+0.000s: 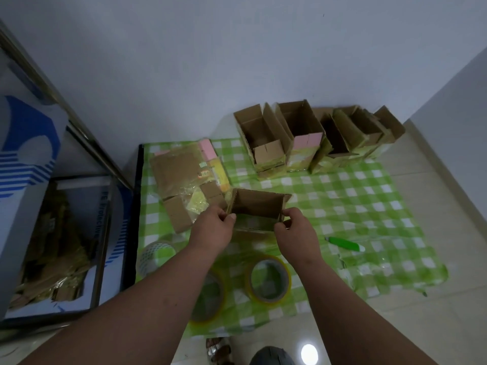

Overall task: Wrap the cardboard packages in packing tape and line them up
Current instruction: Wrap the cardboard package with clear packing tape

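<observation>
Green-and-white checked cloth is lying on a pale tiled floor by a white wall. Left hand is pinching the left near corner of an open cardboard box mid-cloth, fingers curled round the edge. Right hand is pinching the right near corner the same way. Box is sitting upright, mouth facing up.

Row of open boxes is standing along the far edge of the cloth, touching side by side, lower parts showing glossy tape. Pile of flattened cardboard is lying just left of the held box. Yellowish tape roll is lying between the forearms; a second roll is partly hidden under the left forearm, and a third roll sits at the cloth's left edge. Green cutter is resting right of the right hand, apart from it.
</observation>
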`<state>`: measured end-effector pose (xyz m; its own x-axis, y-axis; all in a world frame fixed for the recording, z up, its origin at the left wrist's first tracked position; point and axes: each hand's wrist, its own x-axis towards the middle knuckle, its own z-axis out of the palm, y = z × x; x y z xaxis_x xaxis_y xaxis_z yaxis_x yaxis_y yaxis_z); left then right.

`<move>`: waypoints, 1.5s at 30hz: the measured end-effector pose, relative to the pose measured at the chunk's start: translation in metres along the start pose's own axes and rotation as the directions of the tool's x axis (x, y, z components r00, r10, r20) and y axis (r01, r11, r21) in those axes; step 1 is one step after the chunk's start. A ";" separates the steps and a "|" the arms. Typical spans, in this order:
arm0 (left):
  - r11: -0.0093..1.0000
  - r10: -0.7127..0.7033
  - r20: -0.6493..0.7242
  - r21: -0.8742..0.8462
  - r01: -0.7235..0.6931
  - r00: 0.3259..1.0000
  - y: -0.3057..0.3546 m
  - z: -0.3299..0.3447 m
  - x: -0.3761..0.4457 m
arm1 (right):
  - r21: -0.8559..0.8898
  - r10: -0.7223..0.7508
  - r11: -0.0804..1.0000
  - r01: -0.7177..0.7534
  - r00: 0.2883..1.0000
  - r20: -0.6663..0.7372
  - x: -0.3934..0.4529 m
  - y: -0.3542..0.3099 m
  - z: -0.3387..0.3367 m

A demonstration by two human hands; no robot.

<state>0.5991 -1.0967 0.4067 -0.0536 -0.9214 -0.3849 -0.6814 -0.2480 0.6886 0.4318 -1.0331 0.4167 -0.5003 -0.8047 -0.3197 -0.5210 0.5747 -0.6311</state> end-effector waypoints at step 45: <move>0.997 -0.054 0.077 -0.044 0.058 0.996 0.016 0.025 0.014 | -0.059 -0.308 0.944 0.326 0.929 0.204 0.067 0.039 -0.034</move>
<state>0.5690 -1.1063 0.3972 -0.0726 -0.8808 -0.4679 -0.6506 -0.3138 0.6916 0.3546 -1.0592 0.3945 -0.1636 -0.9553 -0.2464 -0.6958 0.2888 -0.6576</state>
